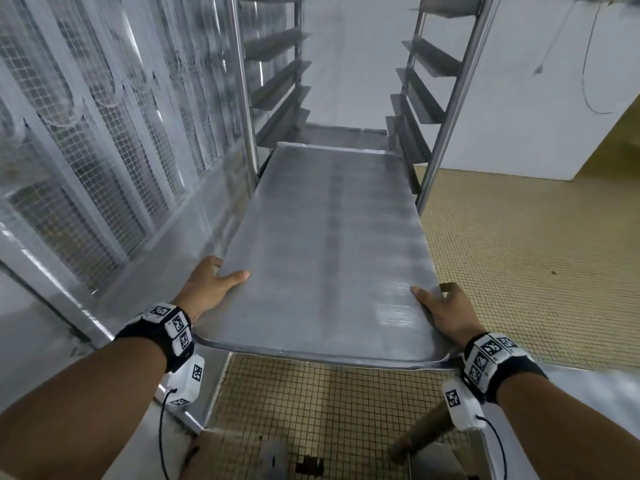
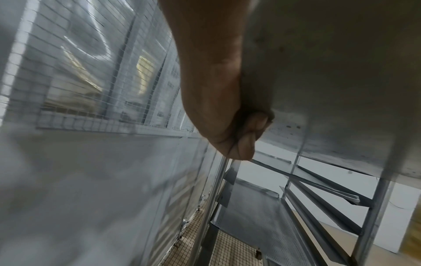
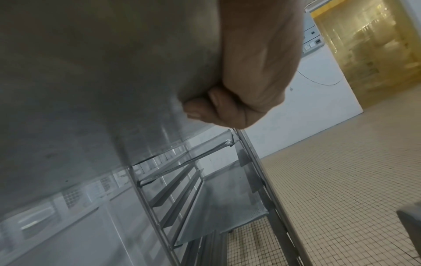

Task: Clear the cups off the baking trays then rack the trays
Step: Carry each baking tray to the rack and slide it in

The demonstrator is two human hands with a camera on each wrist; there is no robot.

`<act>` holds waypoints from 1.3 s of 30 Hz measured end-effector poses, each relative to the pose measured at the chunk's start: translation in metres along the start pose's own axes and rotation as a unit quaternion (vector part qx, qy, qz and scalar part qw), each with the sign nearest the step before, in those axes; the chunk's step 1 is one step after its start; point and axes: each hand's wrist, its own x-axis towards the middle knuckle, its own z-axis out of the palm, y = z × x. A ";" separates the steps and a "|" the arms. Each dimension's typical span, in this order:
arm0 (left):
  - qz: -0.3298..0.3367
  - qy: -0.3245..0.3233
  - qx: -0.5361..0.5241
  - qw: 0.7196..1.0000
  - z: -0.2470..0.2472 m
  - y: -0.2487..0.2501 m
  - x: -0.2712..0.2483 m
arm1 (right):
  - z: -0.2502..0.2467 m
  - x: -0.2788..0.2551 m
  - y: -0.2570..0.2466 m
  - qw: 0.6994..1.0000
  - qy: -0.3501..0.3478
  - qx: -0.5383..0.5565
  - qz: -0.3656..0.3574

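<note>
Head view: a bare metal baking tray [image 1: 325, 244] is held level at its two near corners, its far end lying between the uprights of a steel tray rack [image 1: 446, 109]. The near left corner is gripped by the left hand [image 1: 211, 285], thumb laid on the top face; in the left wrist view its fingers [image 2: 243, 142] are curled under the tray's underside [image 2: 330, 63]. The near right corner is gripped by the right hand [image 1: 446, 313], thumb on top, and in the right wrist view its fingers [image 3: 205, 109] are curled beneath the underside [image 3: 102, 72]. A second tray [image 1: 343, 133] is seen already seated in the rack, just beyond and below the held tray's far edge. Angled runners [image 1: 280, 95] are fixed up both sides of the rack. A wire-mesh panel [image 1: 104, 140] stands on the left, and a small-tiled yellowish floor [image 1: 526, 244] spreads to the right and under the tray.
</note>
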 end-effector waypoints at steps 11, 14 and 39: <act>0.010 -0.021 -0.037 0.999 0.015 -0.017 0.138 | 0.021 0.076 -0.038 0.999 0.004 -0.016 0.044; 0.019 -0.029 -0.043 0.998 0.014 0.009 0.143 | 0.023 0.092 -0.050 0.998 0.008 -0.019 0.053; 0.071 -0.119 0.059 0.989 0.004 0.045 0.157 | 0.020 0.080 -0.098 0.987 -0.064 -0.145 0.006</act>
